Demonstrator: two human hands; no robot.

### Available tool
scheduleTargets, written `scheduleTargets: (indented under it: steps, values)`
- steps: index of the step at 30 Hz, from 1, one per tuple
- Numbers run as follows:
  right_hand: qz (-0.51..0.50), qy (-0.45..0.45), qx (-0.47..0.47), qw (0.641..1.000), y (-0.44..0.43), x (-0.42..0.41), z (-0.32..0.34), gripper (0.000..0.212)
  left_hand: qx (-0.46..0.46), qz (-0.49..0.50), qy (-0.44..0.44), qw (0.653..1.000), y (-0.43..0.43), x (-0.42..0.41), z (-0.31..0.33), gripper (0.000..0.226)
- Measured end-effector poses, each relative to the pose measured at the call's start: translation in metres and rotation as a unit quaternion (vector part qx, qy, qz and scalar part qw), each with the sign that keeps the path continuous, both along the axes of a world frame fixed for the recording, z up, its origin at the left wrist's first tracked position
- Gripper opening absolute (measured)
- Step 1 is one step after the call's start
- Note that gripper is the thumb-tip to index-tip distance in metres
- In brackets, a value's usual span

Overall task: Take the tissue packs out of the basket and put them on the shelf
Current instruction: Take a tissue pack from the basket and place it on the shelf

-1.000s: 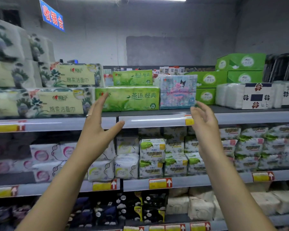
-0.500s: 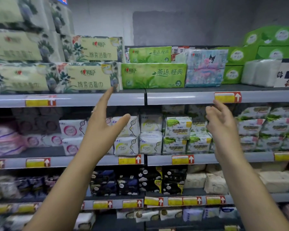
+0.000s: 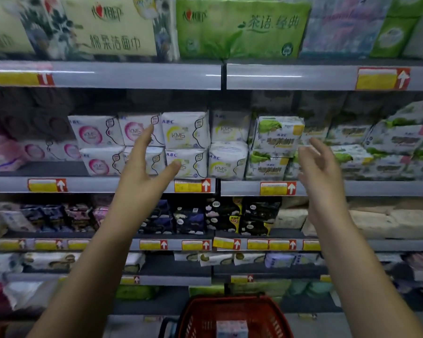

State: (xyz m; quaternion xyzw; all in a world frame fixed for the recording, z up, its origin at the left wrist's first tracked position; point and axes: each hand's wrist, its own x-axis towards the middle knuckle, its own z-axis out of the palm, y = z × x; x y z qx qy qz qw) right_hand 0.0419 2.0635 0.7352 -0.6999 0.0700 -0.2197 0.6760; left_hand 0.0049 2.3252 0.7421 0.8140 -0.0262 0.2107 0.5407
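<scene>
left hand [image 3: 142, 172] released, right hand [image 3: 321, 167] released, both raised before shelf [image 3: 132, 75], red basket [image 3: 200, 318] below, one tissue pack [image 3: 232, 328] inside

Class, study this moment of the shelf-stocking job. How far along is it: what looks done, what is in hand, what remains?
Done, it seems: a pastel tissue pack stands on the top shelf. In hand: nothing; the left hand and right hand are open, raised before the shelves. Left: one remaining pack lies in the red basket below.
</scene>
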Motion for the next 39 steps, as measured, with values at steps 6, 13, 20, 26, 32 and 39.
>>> scheduleTargets:
  steps: [6,13,20,26,32,39]
  values:
    - [-0.010,0.016,-0.008,1.000,-0.005,0.010,-0.016,0.044,-0.005,0.019,0.004,1.000,0.002,0.005,-0.012,0.067]
    - [0.010,0.031,-0.001,0.999,0.005,0.018,-0.030,0.045,-0.011,0.018,0.019,1.000,0.005,0.016,-0.019,0.067]
    - [0.060,0.018,-0.065,0.996,0.019,0.028,-0.040,0.046,-0.014,-0.003,0.036,0.999,-0.012,0.036,-0.028,0.066]
    - [0.055,0.029,-0.063,0.996,0.007,0.035,-0.055,0.049,-0.007,-0.011,0.049,0.999,-0.023,0.045,-0.044,0.065]
    - [0.058,0.069,-0.052,0.995,-0.011,0.038,-0.092,0.053,0.025,-0.017,0.082,0.996,-0.040,0.054,-0.072,0.066]
    - [0.056,0.116,-0.047,0.991,-0.030,0.052,-0.142,0.057,0.053,-0.044,0.122,0.990,-0.070,0.073,-0.112,0.069]
